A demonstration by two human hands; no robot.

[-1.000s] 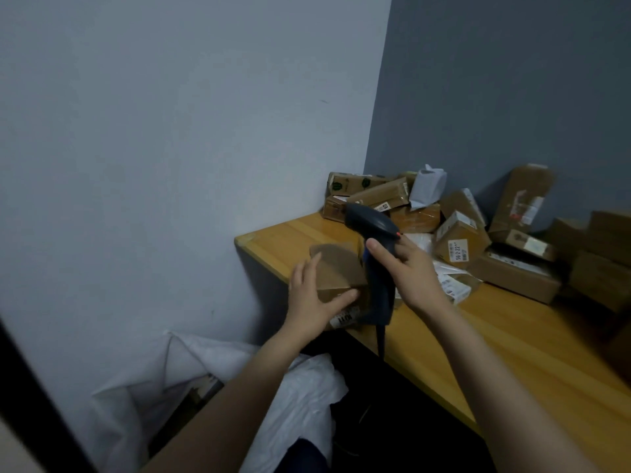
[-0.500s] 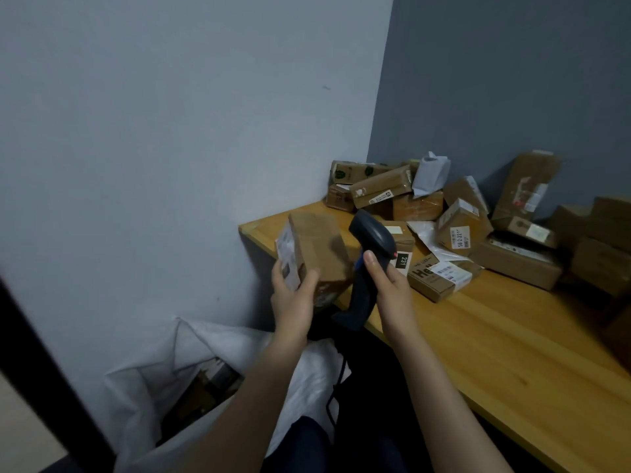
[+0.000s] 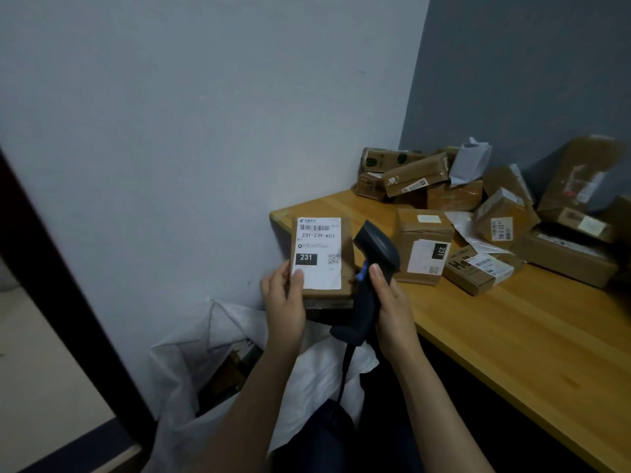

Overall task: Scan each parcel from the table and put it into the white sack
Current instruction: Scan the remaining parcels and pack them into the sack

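Note:
My left hand [image 3: 285, 298] grips a small brown cardboard parcel [image 3: 345, 254] by its lower left corner, thumb on its white shipping label, which faces me and reads 231. Right beside it my right hand [image 3: 392, 308] holds a dark barcode scanner [image 3: 374, 257] by the handle, its head tilted up next to the parcel's right edge. Both are held off the left end of the wooden table [image 3: 512, 343]. Below them the white sack [image 3: 191, 370] stands open on the floor, with brown parcels showing inside.
Several more brown parcels [image 3: 423, 247] and a white pouch [image 3: 471, 162] are piled at the table's far corner against the grey wall. The scanner's cable hangs down over the sack. A dark door frame [image 3: 68, 295] runs along the left.
My left hand lifted the parcel off the table edge and turned it so the label faces me. The scanner moved with my right hand to beside it.

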